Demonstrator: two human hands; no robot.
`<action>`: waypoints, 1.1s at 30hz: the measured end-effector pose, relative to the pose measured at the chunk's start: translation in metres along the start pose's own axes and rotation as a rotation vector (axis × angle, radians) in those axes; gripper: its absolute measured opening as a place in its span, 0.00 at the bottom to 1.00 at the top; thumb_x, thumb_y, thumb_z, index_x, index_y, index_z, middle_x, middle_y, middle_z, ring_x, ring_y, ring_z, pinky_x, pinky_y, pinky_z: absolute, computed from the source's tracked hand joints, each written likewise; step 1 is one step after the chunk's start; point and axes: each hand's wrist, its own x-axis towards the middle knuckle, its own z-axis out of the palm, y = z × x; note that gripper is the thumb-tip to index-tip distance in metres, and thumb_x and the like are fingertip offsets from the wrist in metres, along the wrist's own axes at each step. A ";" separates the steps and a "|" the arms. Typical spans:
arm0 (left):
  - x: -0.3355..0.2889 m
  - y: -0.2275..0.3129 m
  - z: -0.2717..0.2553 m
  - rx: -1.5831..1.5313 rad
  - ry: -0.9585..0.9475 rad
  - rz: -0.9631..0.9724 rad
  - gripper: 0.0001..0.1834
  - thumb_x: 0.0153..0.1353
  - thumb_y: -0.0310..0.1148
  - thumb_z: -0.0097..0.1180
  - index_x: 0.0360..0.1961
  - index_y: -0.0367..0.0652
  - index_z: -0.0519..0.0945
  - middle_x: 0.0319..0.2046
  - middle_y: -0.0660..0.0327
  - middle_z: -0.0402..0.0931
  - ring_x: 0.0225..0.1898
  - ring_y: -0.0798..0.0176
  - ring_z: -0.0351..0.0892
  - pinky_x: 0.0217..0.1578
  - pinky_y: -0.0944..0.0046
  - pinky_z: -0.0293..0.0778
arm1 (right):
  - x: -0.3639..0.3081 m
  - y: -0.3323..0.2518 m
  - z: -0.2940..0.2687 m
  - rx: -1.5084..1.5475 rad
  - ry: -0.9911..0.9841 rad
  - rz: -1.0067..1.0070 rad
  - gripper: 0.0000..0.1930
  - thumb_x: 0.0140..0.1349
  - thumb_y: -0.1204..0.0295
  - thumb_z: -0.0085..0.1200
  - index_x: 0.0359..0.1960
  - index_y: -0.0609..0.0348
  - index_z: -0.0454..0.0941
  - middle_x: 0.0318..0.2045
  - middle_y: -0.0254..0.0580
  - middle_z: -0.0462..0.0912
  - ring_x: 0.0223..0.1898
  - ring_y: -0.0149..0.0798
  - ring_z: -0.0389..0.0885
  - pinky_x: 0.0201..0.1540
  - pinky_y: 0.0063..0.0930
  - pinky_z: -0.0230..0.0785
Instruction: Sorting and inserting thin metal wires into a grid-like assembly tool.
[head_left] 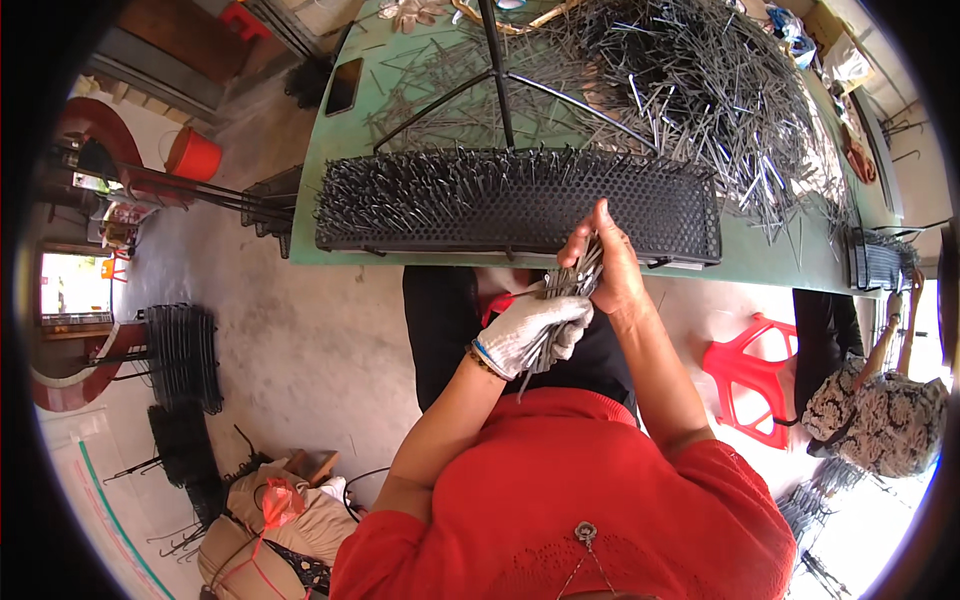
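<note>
In front of my body I hold a bundle of thin grey metal pins (pixel 540 351) between both hands. My left hand (pixel 545 328), in a pale knitted glove, is closed around its lower part. My bare right hand (pixel 620 275) is at the top of the bundle, its fingers partly curled round the pins and the thumb side pointing up. Just beyond lies a long black perforated rack (pixel 630 215) at the table's near edge. Dark pins (pixel 400 195) stand densely in its left part and thin out toward the right, where bare holes show.
The green table (pixel 345 140) carries a big heap of loose pins (pixel 700 90) and a black phone (pixel 344 86). A black rod frame (pixel 497 75) rises behind the rack. A red stool (pixel 752 380) stands at right, near another person (pixel 875 415). Black racks (pixel 182 355) hang at left.
</note>
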 end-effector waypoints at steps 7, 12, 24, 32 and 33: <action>0.004 0.013 0.006 0.229 0.047 0.078 0.05 0.62 0.31 0.55 0.30 0.42 0.76 0.18 0.69 0.72 0.15 0.75 0.69 0.15 0.76 0.66 | 0.009 -0.007 -0.004 0.007 -0.017 0.026 0.23 0.68 0.47 0.45 0.37 0.56 0.75 0.26 0.39 0.79 0.28 0.37 0.78 0.36 0.33 0.73; 0.008 0.022 -0.011 0.133 0.049 0.096 0.08 0.62 0.31 0.57 0.42 0.47 0.74 0.24 0.65 0.76 0.17 0.72 0.75 0.15 0.71 0.74 | -0.001 -0.021 0.006 -0.544 0.217 -0.404 0.29 0.66 0.54 0.53 0.59 0.63 0.68 0.46 0.46 0.79 0.42 0.36 0.78 0.49 0.33 0.70; 0.045 -0.015 -0.059 1.058 0.102 0.464 0.25 0.71 0.37 0.41 0.66 0.41 0.55 0.61 0.52 0.59 0.63 0.60 0.59 0.63 0.62 0.59 | -0.017 -0.018 0.054 -1.661 -0.477 -0.867 0.12 0.51 0.64 0.64 0.34 0.58 0.82 0.34 0.36 0.78 0.44 0.42 0.71 0.47 0.37 0.63; 0.022 0.016 -0.034 0.602 0.086 0.006 0.21 0.64 0.36 0.56 0.53 0.40 0.65 0.31 0.58 0.76 0.28 0.65 0.80 0.28 0.65 0.79 | -0.012 -0.030 0.064 -1.202 -0.217 -0.958 0.04 0.57 0.75 0.60 0.32 0.62 0.79 0.34 0.42 0.80 0.37 0.46 0.77 0.42 0.36 0.70; 0.016 0.018 -0.027 0.598 0.090 0.008 0.21 0.64 0.36 0.56 0.53 0.40 0.65 0.31 0.58 0.76 0.28 0.65 0.80 0.28 0.65 0.79 | -0.017 -0.042 0.068 -1.127 -0.106 -0.919 0.03 0.61 0.76 0.57 0.33 0.63 0.79 0.35 0.42 0.81 0.37 0.43 0.79 0.40 0.32 0.72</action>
